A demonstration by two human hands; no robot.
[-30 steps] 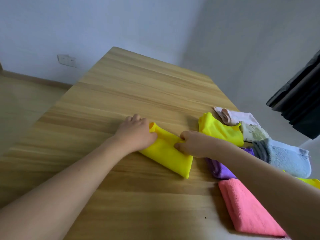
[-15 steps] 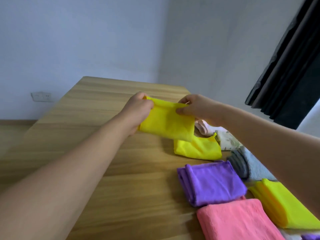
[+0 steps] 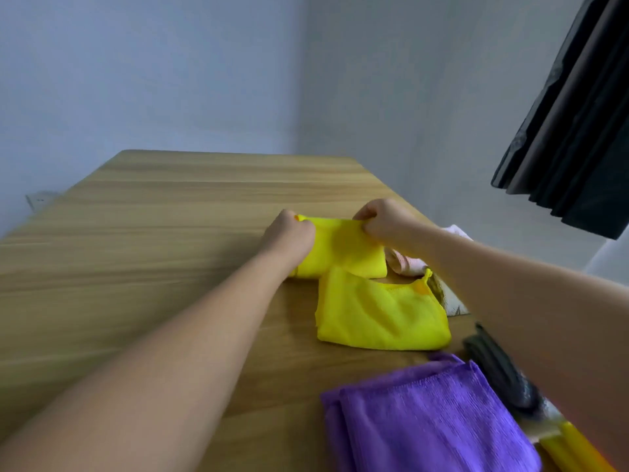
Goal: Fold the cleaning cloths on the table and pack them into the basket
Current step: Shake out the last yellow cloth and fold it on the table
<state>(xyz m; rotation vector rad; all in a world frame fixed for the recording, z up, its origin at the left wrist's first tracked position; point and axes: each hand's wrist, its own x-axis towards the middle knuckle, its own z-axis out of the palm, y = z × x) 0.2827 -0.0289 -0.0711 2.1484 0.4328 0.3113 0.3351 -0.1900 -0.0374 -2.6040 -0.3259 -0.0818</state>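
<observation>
Hands pinch soft folded yellow cloth, rectangular.

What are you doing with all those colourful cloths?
A person is folding cleaning cloths. Both hands, the left hand and the right hand, pinch a folded yellow cloth by its top edge over the wooden table. Another yellow cloth and a purple cloth lie folded nearby. No basket is in view.

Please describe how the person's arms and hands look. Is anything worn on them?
Both forearms are bare as far as the view shows: no sleeves, gloves, watch or bracelet. The left hand and the right hand show no rings on the parts in view. Any sleeve higher up is outside the picture.
</observation>
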